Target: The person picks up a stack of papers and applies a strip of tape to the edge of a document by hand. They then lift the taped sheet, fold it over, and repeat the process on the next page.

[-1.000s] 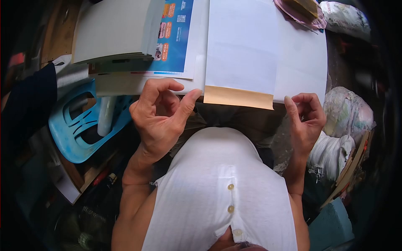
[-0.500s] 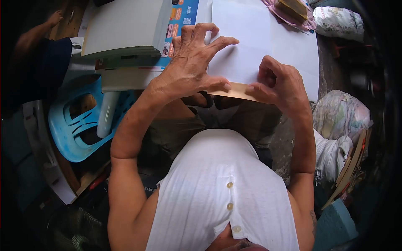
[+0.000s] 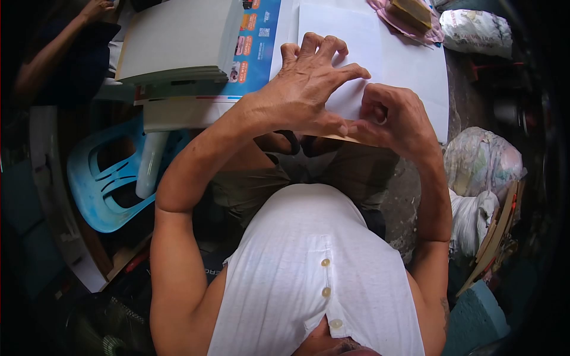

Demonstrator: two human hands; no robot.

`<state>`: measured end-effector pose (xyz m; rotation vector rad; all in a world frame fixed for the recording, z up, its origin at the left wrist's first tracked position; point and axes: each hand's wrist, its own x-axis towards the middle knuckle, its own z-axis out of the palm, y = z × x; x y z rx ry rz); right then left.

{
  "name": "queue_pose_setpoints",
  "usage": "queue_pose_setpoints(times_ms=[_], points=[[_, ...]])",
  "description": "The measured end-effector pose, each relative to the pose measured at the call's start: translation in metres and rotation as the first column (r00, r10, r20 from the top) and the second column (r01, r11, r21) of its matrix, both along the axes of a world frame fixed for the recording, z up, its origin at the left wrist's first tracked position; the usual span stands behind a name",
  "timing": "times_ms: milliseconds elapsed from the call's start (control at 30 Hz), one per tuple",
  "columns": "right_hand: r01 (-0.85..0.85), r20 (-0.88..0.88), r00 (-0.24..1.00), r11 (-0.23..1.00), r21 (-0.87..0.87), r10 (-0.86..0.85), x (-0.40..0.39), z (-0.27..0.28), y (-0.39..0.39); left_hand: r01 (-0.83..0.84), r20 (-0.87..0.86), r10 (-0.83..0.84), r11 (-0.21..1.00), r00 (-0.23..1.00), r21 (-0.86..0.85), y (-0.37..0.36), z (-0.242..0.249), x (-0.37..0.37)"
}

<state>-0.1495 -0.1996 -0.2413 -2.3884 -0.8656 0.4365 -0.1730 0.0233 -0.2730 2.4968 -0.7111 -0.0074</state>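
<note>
A white sheet of paper (image 3: 338,29) lies on the table in front of me. A tan paper strip (image 3: 363,140) runs along its near edge, mostly covered by my hands. My left hand (image 3: 312,89) is over the sheet, palm down, its fingers spread and bent. Its thumb presses on the strip near the middle. My right hand (image 3: 399,118) is at the strip's right part, fingers curled in and thumb on the strip. The two thumb tips meet or nearly touch. What lies under the curled right fingers is hidden.
A thick stack of boards or sheets (image 3: 178,41) stands on a blue printed sheet (image 3: 256,53) at left. A yellowish block (image 3: 411,13) rests on pink cloth at upper right. A blue plastic chair (image 3: 89,184) is at left, near another person's arm (image 3: 59,47). Filled bags (image 3: 484,160) stand at right.
My left hand has slid right along the strip, bringing its thumb up to the right thumb. My right hand has barely moved. The other person's arm at upper left has shifted right.
</note>
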Motion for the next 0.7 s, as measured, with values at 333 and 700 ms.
queue_pose_setpoints(times_ms=[333, 700], points=[[0.018, -0.131, 0.991, 1.0, 0.005, -0.017, 0.011, 0.004, -0.029, 0.034, -0.022, -0.034, 0.999, 0.999, 0.023, 0.046, 0.001, -0.007], [0.528, -0.357, 0.841, 0.758, 0.383, -0.406, -0.054, -0.013, -0.06, -0.119, 0.141, 0.136, 0.985, 0.981, -0.122, 0.037, 0.011, 0.048]])
